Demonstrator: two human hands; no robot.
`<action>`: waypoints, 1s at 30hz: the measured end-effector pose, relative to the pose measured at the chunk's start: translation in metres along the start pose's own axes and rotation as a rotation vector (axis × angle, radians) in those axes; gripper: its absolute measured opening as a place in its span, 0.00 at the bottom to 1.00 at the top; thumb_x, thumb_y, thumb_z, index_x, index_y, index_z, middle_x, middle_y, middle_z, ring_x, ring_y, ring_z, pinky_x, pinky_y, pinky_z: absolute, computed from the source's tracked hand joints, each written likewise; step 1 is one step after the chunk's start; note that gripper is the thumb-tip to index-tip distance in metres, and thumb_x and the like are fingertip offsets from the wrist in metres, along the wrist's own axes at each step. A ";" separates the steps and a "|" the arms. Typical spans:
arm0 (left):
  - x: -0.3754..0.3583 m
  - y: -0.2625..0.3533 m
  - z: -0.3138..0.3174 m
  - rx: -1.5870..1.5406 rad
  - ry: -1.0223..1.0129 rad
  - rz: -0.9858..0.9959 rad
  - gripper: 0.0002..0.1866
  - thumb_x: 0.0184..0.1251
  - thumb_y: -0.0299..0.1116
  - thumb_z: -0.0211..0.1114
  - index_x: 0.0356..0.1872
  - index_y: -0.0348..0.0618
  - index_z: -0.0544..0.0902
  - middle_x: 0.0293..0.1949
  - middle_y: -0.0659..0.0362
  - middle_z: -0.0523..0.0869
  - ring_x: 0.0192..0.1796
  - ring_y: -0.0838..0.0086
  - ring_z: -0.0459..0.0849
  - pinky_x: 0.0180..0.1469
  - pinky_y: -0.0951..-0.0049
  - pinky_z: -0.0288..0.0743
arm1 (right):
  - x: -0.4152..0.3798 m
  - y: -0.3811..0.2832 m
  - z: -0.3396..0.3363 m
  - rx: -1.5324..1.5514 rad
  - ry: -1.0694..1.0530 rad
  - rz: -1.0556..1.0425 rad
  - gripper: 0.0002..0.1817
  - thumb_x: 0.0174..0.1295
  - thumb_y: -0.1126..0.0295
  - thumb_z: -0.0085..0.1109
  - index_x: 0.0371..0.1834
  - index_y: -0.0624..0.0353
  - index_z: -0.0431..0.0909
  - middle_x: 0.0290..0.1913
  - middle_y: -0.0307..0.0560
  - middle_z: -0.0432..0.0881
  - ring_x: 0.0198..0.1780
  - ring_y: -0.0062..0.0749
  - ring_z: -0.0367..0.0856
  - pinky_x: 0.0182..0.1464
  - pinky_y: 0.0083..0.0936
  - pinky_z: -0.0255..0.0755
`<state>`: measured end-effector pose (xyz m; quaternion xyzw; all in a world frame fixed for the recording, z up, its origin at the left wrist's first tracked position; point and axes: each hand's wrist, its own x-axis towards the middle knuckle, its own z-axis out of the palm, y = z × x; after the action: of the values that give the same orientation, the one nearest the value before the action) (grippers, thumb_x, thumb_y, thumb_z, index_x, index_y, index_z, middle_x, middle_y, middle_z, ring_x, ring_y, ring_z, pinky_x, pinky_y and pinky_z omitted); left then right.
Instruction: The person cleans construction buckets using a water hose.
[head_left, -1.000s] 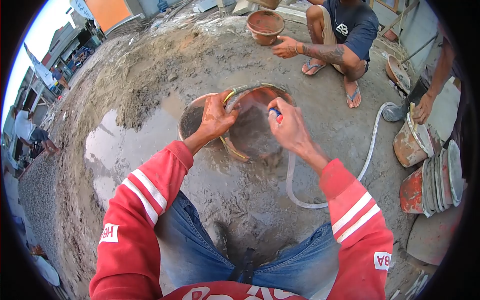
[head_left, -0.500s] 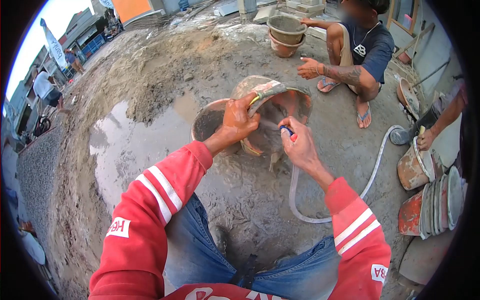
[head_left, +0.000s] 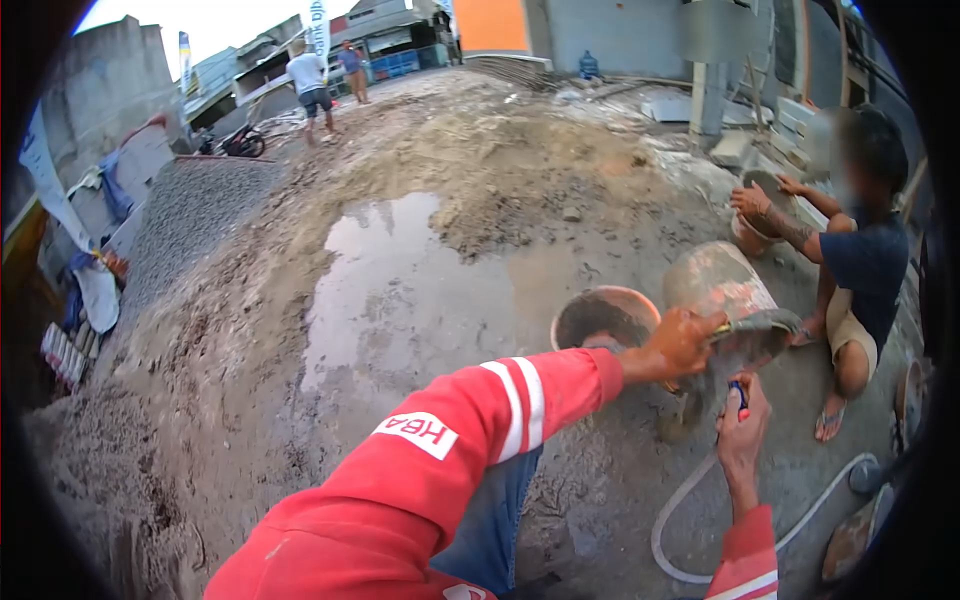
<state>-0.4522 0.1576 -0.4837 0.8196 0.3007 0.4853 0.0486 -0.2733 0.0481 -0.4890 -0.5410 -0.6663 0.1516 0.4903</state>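
Note:
A muddy bucket lies tipped over with its mouth toward me. My left hand is closed on its rim, near the yellowish handle. Just in front of that mouth, my right hand grips the end of a hose with a small blue-and-red nozzle pointing into the bucket. Whether water leaves the nozzle is too blurred to tell. Beside the tipped bucket, to its left, stands an orange-rimmed bucket on wet ground, partly covered by my left forearm.
A person in a dark shirt crouches at the right, hands at another bucket. A puddle lies ahead on the mud, with a gravel pile at the left. Two people are farther back near a motorbike.
My view has swung left, so the buckets and both hands appear farther right. Both hands keep their hold. The crouching person's hands have come together at their bucket.

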 end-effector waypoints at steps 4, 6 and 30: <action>-0.002 0.000 0.005 -0.012 0.041 0.035 0.16 0.49 0.26 0.65 0.41 0.44 0.75 0.24 0.45 0.82 0.33 0.45 0.84 0.36 0.47 0.75 | 0.003 0.011 -0.001 -0.058 0.027 0.054 0.09 0.66 0.74 0.49 0.46 0.65 0.75 0.29 0.52 0.77 0.28 0.43 0.76 0.36 0.37 0.69; 0.000 0.001 0.008 -0.050 -0.014 0.012 0.16 0.50 0.27 0.65 0.42 0.44 0.76 0.25 0.44 0.82 0.33 0.43 0.84 0.36 0.45 0.75 | 0.000 -0.016 -0.006 0.043 -0.122 0.237 0.11 0.67 0.76 0.49 0.51 0.64 0.73 0.31 0.52 0.78 0.30 0.44 0.76 0.38 0.39 0.70; -0.072 -0.013 0.088 -0.003 -0.418 -0.178 0.26 0.51 0.36 0.72 0.53 0.42 0.77 0.45 0.43 0.83 0.43 0.43 0.85 0.40 0.47 0.80 | -0.007 -0.043 -0.002 0.064 -0.343 0.438 0.11 0.66 0.79 0.51 0.49 0.61 0.65 0.29 0.54 0.76 0.22 0.42 0.77 0.29 0.39 0.71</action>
<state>-0.4103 0.1486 -0.5899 0.8725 0.3543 0.2993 0.1534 -0.2968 0.0252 -0.4596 -0.6227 -0.6017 0.3643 0.3430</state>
